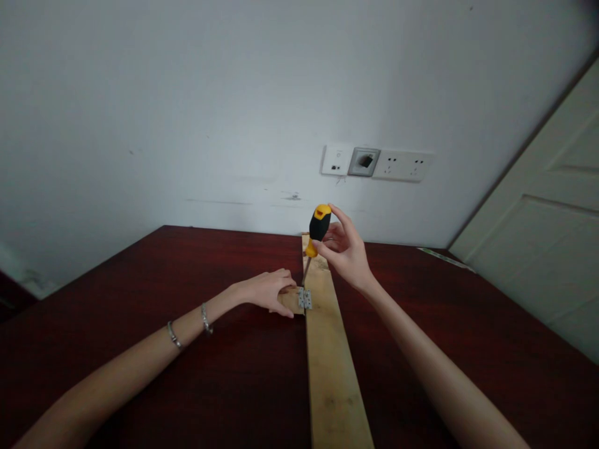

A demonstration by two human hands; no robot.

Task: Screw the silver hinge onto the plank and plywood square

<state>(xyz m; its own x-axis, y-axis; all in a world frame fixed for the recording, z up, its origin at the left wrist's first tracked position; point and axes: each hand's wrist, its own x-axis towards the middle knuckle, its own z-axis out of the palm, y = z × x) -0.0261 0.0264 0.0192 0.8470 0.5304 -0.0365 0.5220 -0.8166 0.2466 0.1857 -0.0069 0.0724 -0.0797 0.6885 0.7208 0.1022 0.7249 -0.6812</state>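
Observation:
A yellow and black screwdriver [320, 226] stands tilted, handle up, in the fingers of my right hand [345, 252]. Its shaft points down toward a small metal hinge [305, 298]; whether the tip touches a screw is too small to tell. The hinge spans a short wooden block [291, 300] and a long wooden plank [330, 362]. My left hand [269, 292] grips the block, thumb on the near side and fingers on the far side, holding it against the plank's left edge.
The plank lies lengthwise on a dark red table [187, 386] and reaches to the white wall [210, 112]. Sockets and a switch plate [402, 165] are on the wall. A pale door [552, 224] stands at the right, with a thin strip [447, 258] near the table's back right corner.

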